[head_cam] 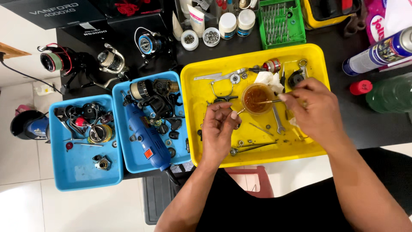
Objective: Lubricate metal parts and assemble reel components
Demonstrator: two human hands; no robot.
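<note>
Hands work over a yellow tray on a dark table. Nearest to the person, long thin tweezers lie in the tray, close to its near rim.

A bit farther in, the left hand is curled up, with its fingertips pinched together on something very small. It is too tiny to make out. The right hand is closed around a thin stick. The stick lies flat and runs left to right. Its far end is hidden in the hand, and its tip points left, into a little round cup of brown stuff. The cup sits in the middle of the tray, between the two hands. A small silver wrench lies just near it, and a white rag is just behind it. Farther back in the tray lie a bent wire piece and some small metal parts.

On the left sit two blue trays. The closer-in one holds a blue power tool, which points near to far. The outer one holds little black and silver parts.

At the far side of the table stand fishing reels, small white jars and a green box of thin bits. A spray can lies far right.
</note>
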